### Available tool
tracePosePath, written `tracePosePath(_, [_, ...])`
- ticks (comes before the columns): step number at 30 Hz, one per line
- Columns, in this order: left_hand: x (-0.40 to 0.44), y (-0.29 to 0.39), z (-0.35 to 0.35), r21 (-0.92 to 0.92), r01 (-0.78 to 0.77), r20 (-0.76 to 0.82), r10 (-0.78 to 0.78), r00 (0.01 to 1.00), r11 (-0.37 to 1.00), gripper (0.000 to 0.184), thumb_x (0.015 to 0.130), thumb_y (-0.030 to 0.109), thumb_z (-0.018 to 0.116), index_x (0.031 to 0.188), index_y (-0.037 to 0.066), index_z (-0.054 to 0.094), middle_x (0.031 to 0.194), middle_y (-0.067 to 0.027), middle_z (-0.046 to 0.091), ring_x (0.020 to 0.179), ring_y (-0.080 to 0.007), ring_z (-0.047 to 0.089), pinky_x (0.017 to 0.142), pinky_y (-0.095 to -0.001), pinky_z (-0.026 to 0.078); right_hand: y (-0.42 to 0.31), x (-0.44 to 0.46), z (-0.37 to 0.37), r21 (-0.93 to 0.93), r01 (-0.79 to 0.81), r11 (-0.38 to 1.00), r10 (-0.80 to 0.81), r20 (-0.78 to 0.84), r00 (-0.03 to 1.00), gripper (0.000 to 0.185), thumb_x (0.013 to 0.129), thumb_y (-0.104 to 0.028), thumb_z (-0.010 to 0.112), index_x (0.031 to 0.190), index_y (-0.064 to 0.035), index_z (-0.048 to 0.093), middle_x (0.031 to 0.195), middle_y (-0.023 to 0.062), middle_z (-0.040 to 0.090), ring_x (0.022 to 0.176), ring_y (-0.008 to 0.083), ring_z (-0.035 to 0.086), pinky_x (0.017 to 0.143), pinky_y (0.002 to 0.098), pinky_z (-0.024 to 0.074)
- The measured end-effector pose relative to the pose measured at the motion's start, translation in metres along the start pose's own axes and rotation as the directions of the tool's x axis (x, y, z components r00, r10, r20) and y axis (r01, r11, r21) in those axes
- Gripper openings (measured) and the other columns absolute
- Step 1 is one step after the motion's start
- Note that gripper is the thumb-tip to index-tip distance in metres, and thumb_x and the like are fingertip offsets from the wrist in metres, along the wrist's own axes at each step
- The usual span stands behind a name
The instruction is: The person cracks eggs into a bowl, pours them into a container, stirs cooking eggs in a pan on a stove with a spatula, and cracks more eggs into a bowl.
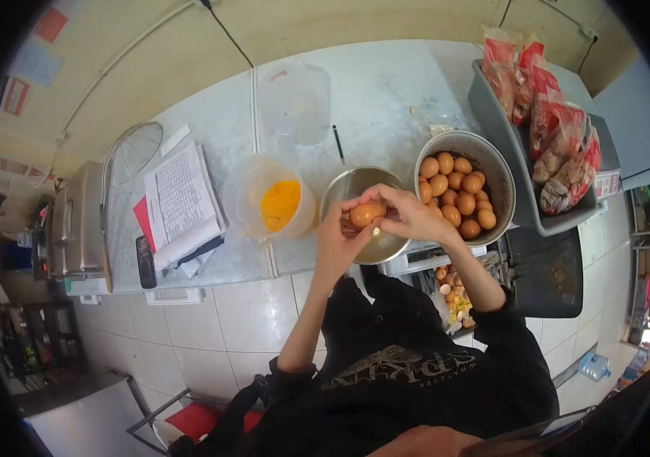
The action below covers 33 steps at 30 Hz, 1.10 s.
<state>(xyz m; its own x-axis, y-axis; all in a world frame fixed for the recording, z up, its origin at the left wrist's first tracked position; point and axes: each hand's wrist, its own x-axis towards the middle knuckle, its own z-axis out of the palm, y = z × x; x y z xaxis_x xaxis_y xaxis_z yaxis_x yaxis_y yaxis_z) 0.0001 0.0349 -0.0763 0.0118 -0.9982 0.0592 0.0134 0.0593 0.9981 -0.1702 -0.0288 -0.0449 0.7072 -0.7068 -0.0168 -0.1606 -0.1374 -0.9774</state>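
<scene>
Between my two hands is a brown egg (367,214), held over a metal bowl (338,188). My left hand (338,238) grips its left side, and my right hand (410,216) has its fingers closed on the right side. Whether the shell is cracked I cannot tell. To the right of the bowl, a large metal pot (505,177) holds several whole brown eggs (447,183). On the left stands a translucent plastic jug (240,199) with orange-yellow yolk (280,204) in it. The bottom of the metal bowl is mostly hidden by my hands.
A grey tub (532,217) with red-printed bags (546,107) stands at the right. Below the table edge, a bin holds eggshells (458,297). Papers (182,199), a phone (145,261), a wire strainer (134,148), a pencil (338,145) and a clear container (294,103) lie on the table.
</scene>
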Motion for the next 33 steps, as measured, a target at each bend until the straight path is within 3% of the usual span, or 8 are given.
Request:
tracePosePath(2, [0.002,-0.010,-0.003,0.056,-0.026,-0.083,0.031,0.996,0.998,0.041,0.077,-0.002,0.063,0.116,-0.001,0.050,0.102,-0.0106,0.060,0.085,-0.0164,0.062,0.072,-0.0245,0.052,0.009,0.009,0.008,-0.267,0.197,0.943,-0.229,-0.095,0.969,0.046,0.073,0.004,0.056,0.117,-0.0063,0.051,0.109,0.0147,0.056,0.095,0.0268,0.059,0.077,0.0339,0.0488])
tracePosePath(9, [0.001,-0.010,-0.014,0.430,-0.129,-0.050,0.166,0.985,0.894,0.050,0.073,-0.007,0.055,0.121,0.009,0.050,0.119,-0.0171,0.044,0.102,-0.0236,0.053,0.074,-0.0287,0.054,0.019,0.006,0.009,-0.501,0.127,0.856,-0.161,-0.027,0.987,0.048,0.073,0.006,0.059,0.118,-0.0076,0.053,0.108,0.0108,0.055,0.100,0.0254,0.057,0.083,0.0318,0.0482])
tracePosePath(17, [-0.022,0.066,0.005,-0.008,0.005,0.303,-0.002,0.953,1.000,0.067,0.074,-0.005,0.058,0.136,0.012,0.038,0.125,-0.0092,0.047,0.110,-0.0184,0.049,0.081,-0.0280,0.045,-0.008,-0.086,0.005,0.197,0.202,0.959,-0.082,-0.491,0.868,0.055,0.063,-0.003,0.080,0.112,-0.0035,0.056,0.102,0.0055,0.056,0.102,0.0196,0.057,0.083,0.0321,0.0512])
tracePosePath(22, [-0.018,0.076,0.001,-0.149,0.036,0.305,0.011,0.952,0.988,0.067,0.077,0.004,0.061,0.138,0.009,0.033,0.127,-0.0070,0.048,0.109,-0.0158,0.049,0.085,-0.0268,0.039,0.010,-0.254,-0.026,0.170,-0.083,0.982,0.172,-0.624,0.762,0.070,0.057,-0.023,0.088,0.116,-0.0044,0.055,0.104,0.0048,0.054,0.090,0.0152,0.057,0.078,0.0281,0.0476])
tracePosePath(24, [-0.015,0.066,-0.005,-0.172,0.053,0.214,-0.015,0.977,0.984,0.066,0.079,0.010,0.062,0.138,0.010,0.034,0.125,-0.0076,0.049,0.107,-0.0161,0.049,0.086,-0.0263,0.039,0.024,-0.283,-0.025,0.122,-0.642,0.757,0.560,-0.626,0.542,0.072,0.056,-0.023,0.087,0.119,-0.0071,0.057,0.097,0.0032,0.053,0.078,0.0136,0.051,0.068,0.0288,0.0437])
tracePosePath(25, [-0.013,0.065,-0.008,-0.174,0.050,0.223,-0.010,0.975,0.983,0.066,0.079,0.010,0.062,0.138,0.010,0.034,0.125,-0.0076,0.049,0.107,-0.0161,0.049,0.086,-0.0263,0.039,0.026,-0.284,-0.025,0.124,-0.640,0.758,0.557,-0.634,0.537,0.072,0.056,-0.023,0.087,0.119,-0.0071,0.057,0.097,0.0032,0.053,0.078,0.0136,0.051,0.068,0.0288,0.0437])
tracePosePath(30, [-0.010,0.065,0.000,-0.213,0.102,0.124,-0.077,0.989,0.972,0.057,0.080,0.000,0.055,0.135,0.005,0.037,0.118,-0.0093,0.051,0.105,-0.0186,0.051,0.091,-0.0305,0.041,0.006,-0.178,-0.055,-0.618,-0.438,0.653,-0.209,-0.703,0.680,0.044,0.068,-0.006,0.072,0.111,-0.0114,0.063,0.095,0.0101,0.054,0.083,0.0260,0.054,0.073,0.0329,0.0447])
tracePosePath(33, [-0.012,0.061,0.013,-0.278,0.110,0.083,-0.090,0.992,0.954,0.052,0.082,-0.003,0.052,0.132,0.003,0.040,0.117,-0.0105,0.051,0.104,-0.0194,0.052,0.094,-0.0335,0.040,0.033,-0.109,-0.082,-0.788,-0.423,0.447,-0.157,-0.534,0.831,0.045,0.069,-0.005,0.067,0.113,-0.0122,0.057,0.097,0.0126,0.056,0.095,0.0295,0.056,0.079,0.0380,0.0472])
